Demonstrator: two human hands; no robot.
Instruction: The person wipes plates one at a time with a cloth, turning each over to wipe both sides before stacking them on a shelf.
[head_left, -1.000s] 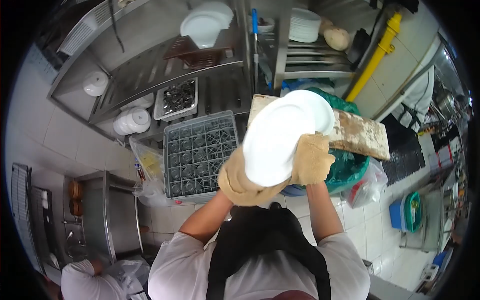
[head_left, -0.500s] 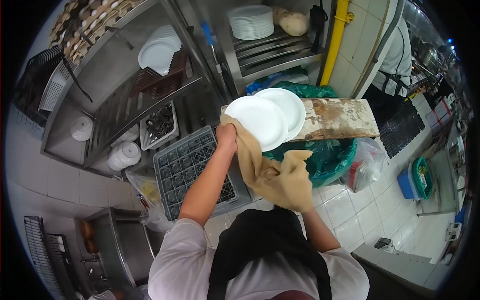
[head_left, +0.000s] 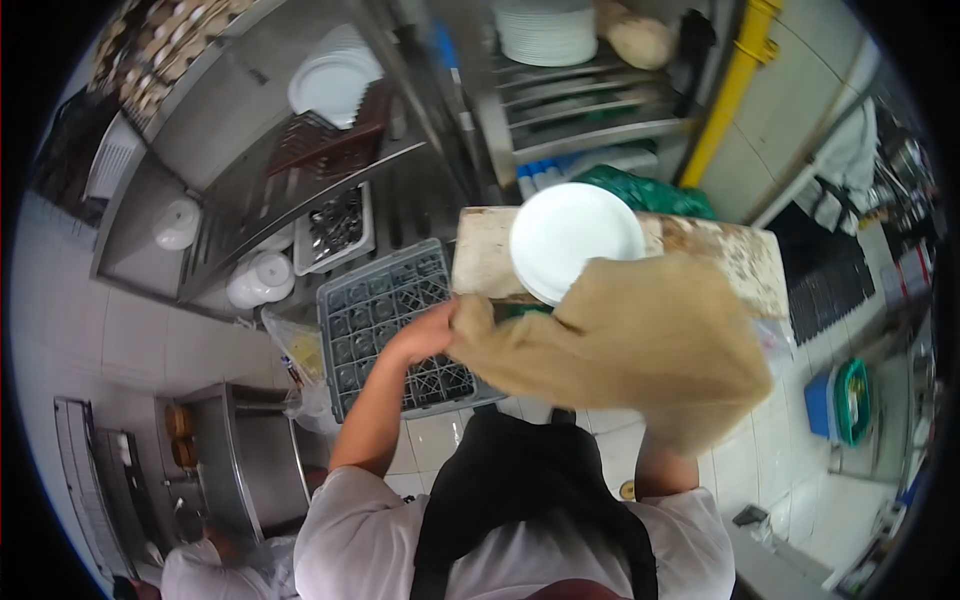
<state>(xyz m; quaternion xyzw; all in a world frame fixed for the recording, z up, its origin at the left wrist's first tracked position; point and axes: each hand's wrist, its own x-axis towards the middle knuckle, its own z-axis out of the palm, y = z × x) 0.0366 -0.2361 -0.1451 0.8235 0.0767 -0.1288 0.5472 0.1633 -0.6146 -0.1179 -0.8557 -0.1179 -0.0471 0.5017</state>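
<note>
A tan cloth [head_left: 640, 340] is spread in the air in front of my chest, blurred by motion. My left hand [head_left: 428, 332] grips the cloth's left end, above the grey glass rack [head_left: 345, 340]. The cloth covers my right hand, so its fingers are hidden; only the forearm shows below the cloth. Behind the cloth, a white plate [head_left: 572, 235] rests on the worn wooden board [head_left: 485, 250], its lower right edge overlapped by the cloth.
Stacked plates [head_left: 546, 35] stand on the metal shelf. A cutlery tray [head_left: 335, 228] and white bowls [head_left: 262, 280] are at the left. A yellow pipe [head_left: 728, 90] rises behind the board. Another person [head_left: 205, 570] is at the lower left; a green-lined bin [head_left: 852, 400] is right.
The cloth has spread out and moved right. My left hand has left the plates' edge and moved slightly lower left. Two overlapping plates were visible; now one shows. The view has shifted.
</note>
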